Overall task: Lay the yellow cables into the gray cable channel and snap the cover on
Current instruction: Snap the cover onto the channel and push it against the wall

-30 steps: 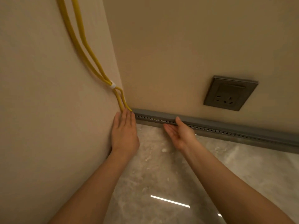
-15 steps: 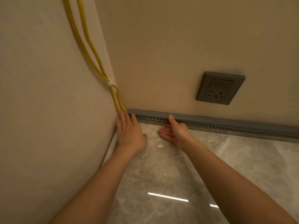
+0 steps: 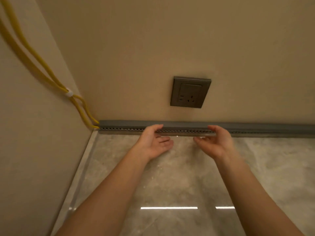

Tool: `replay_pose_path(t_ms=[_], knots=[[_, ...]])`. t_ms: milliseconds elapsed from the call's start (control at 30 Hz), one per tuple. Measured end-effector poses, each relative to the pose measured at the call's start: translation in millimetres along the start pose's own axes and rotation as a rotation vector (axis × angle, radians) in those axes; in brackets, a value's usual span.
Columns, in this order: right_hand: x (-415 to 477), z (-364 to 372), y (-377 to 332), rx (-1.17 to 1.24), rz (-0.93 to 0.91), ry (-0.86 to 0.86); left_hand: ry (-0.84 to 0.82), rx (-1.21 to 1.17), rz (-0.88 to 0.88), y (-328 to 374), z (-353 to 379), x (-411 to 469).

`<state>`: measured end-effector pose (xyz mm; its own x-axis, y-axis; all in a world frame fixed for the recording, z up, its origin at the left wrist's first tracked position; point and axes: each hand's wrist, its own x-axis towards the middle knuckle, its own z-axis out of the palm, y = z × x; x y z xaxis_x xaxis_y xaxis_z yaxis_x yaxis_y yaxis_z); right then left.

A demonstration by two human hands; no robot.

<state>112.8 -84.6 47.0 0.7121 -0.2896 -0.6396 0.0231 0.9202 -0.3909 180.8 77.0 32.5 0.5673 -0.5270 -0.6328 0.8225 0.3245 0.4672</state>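
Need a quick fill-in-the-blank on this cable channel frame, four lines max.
1. The yellow cables enter the gray cable channel at its ___ end.
2. A ___ clip binds the two cables together.
3. The wall socket sits ___ the channel.
4. The left hand and right hand each lay a ___ on the channel.
Missing: left; white; above; thumb.

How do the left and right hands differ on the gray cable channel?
The left hand sits nearer the corner where the yellow cables enter the gray perforated cable channel; the right hand sits below the dark gray wall socket. The left hand's thumb points right along the channel; the right hand's thumb points left. Both thumbs rest on the channel's top, with fingers loosely curled below it.
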Motion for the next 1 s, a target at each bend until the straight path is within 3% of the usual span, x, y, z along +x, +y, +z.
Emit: replay_pose_path(t_ms=[100, 300, 433, 500, 533, 600, 700, 833, 1000], knots=[[-8, 0, -30, 0.024, -0.042, -0.057, -0.021, -0.228, -0.020, 5, 17, 13], [2, 6, -48, -0.086, -0.052, -0.147, -0.075, -0.422, -0.037, 23, 20, 26], [5, -2, -38, -0.088, -0.087, -0.219, -0.139, -0.451, -0.040, 25, 16, 24], [3, -5, -37, -0.078, -0.103, -0.217, -0.178, -0.342, -0.042, 17, 11, 19], [3, -6, -39, -0.064, -0.105, -0.207, -0.177, -0.177, -0.030, 12, 7, 18], [2, -9, -43, -0.046, -0.094, -0.188, -0.087, 0.417, 0.026, -1, -6, 16], [-3, -14, -43, -0.039, -0.057, -0.199, 0.100, 1.181, 0.268, -2, -27, 6], [-11, -13, -26, -0.071, -0.130, -0.106, 0.368, 1.759, 0.606, 31, -51, -27], [-12, 3, 33, -0.353, -0.157, 0.163, 0.541, 2.562, 0.774, 75, -50, -81]])
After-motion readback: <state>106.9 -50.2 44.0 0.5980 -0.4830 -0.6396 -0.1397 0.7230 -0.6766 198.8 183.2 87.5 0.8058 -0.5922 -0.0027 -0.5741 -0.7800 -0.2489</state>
